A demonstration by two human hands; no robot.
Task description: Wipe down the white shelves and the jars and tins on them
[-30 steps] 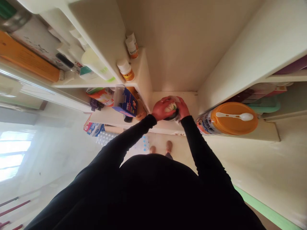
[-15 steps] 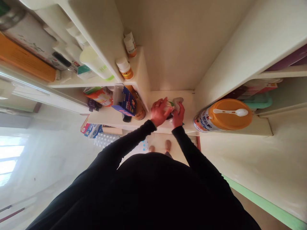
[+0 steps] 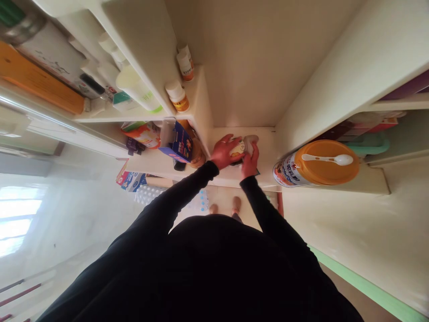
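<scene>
On a low cream shelf [image 3: 268,179] in front of me, both hands work close together. My left hand [image 3: 224,153] is closed around a small rounded container [image 3: 237,148] with a cream, yellow and green printed label. Its fingers lie over the top and near side. Just to the right, my right hand [image 3: 250,163] has its fingers curled at a greyish-white rounded object [image 3: 251,140], which touches or nearly touches the container. The fingers hide the lower parts of both things, and I cannot tell whether they are joined. Something dark shows under the hands.
A large can with an orange lid [image 3: 331,161] and white spoon [image 3: 328,159] stands right. To the left are a blue open box [image 3: 177,141], a brown bottle [image 3: 197,154] and white-capped bottles [image 3: 177,95]. Cabinet walls rise on both sides. Packed bottles [image 3: 150,194] lie below.
My left hand's fingers have shifted, so more of the container's printed label shows. My right hand stays beside it. The whole view has slid slightly to the right.
</scene>
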